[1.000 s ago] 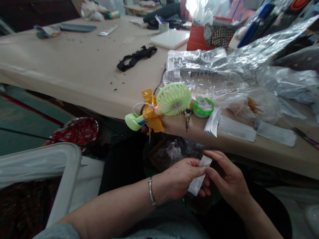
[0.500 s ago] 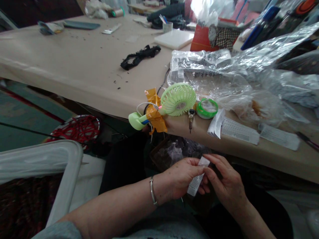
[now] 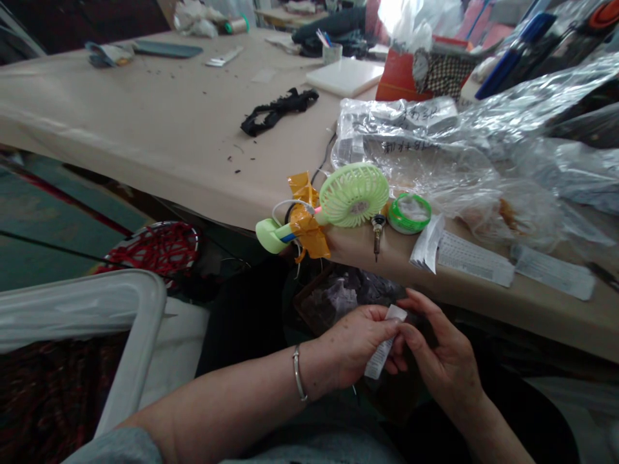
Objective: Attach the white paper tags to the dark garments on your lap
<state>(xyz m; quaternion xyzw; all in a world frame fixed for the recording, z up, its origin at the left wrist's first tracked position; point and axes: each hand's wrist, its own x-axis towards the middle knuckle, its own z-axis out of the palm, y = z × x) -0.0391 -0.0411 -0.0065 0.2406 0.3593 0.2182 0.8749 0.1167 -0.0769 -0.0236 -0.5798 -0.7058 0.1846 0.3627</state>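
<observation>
My left hand, with a metal bangle at its wrist, pinches a narrow white printed label between thumb and fingers. Its lower part hangs below the thumb, and its upper end sticks out above. Close on the other side is my right hand, thumb tip at the label's edge, forefinger stretched out above with a gap between them. Whether the right thumb presses on the label I cannot tell. Both hands are over my lap, just below the table edge. Other printed label strips lie at that edge, beside a folded stack.
A green handheld fan is fixed with orange tape to the table edge. A pointed metal tool and a green tape roll are beside it. Plastic bags cover the right side. A white bin stands left.
The camera view has shifted slightly, so the table things appear a little further right. My right forefinger has drawn slightly away from the label's top. The left hand keeps its pinch.
</observation>
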